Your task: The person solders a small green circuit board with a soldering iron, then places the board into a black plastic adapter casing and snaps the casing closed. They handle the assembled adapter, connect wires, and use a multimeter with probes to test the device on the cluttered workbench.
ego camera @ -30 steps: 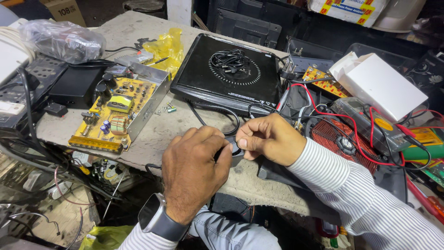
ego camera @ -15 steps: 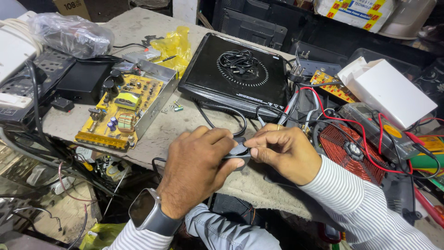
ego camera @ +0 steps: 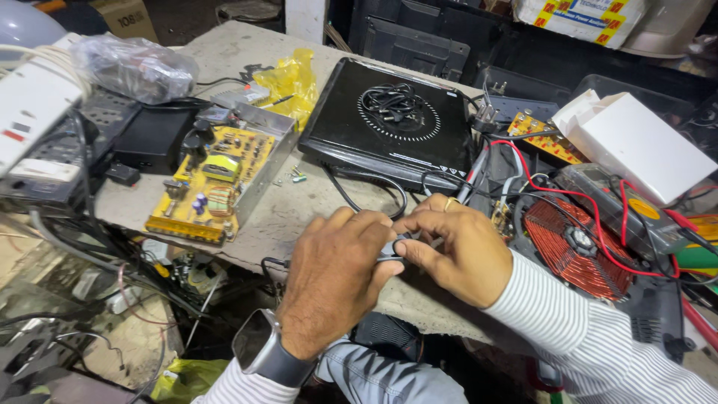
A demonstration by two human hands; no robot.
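1. Both hands meet at the near edge of the worktop (ego camera: 247,60), just in front of the black induction cooktop (ego camera: 389,123).
2. Left hand (ego camera: 336,280), with a dark smartwatch (ego camera: 262,352) on its wrist, curls its fingers and thumb around a small black part (ego camera: 390,251).
3. Right hand (ego camera: 456,251), in a striped sleeve, pinches the same black part from the other side with thumb and forefinger; what the part is cannot be told, as the fingers hide most of it.
4. A black cable (ego camera: 366,198) loops from the cooktop's near edge toward the hands.
5. Left of the cooktop lies a yellow circuit board (ego camera: 206,187) in a metal tray.
6. Right of the cooktop sits a red copper coil (ego camera: 576,247), with a white box (ego camera: 643,142) beyond it.
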